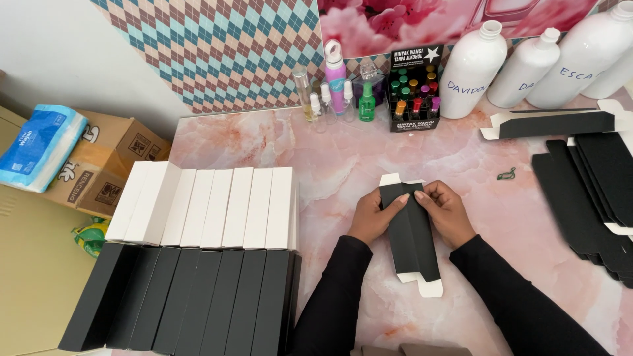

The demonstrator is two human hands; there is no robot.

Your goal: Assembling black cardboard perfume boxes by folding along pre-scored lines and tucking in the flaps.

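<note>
Just right of the frame's centre, both hands grip a black carton blank (pixel 412 231) with white flaps showing at its top and bottom ends. The left hand (pixel 374 216) is closed on its left edge, thumb pressed on the black face near the top, and the right hand (pixel 447 212) is closed on the right edge in the same way. The blank lies lengthwise over the pink marbled worktop (pixel 277 142) (whether it touches the surface I cannot tell).

In the lower left stands a row of folded boxes (pixel 217 264), white halves above and black halves below, packed side by side. A stack of flat black blanks (pixel 590 191) fans out at the right edge, with one more blank (pixel 557 123) lying above it. Along the top right are large white bottles (pixel 471 69), and left of them a black display of small coloured vials (pixel 414 89) and several spray bottles (pixel 336 86). A blue tissue pack (pixel 39 146) rests on cardboard boxes (pixel 109 165) at far left.
</note>
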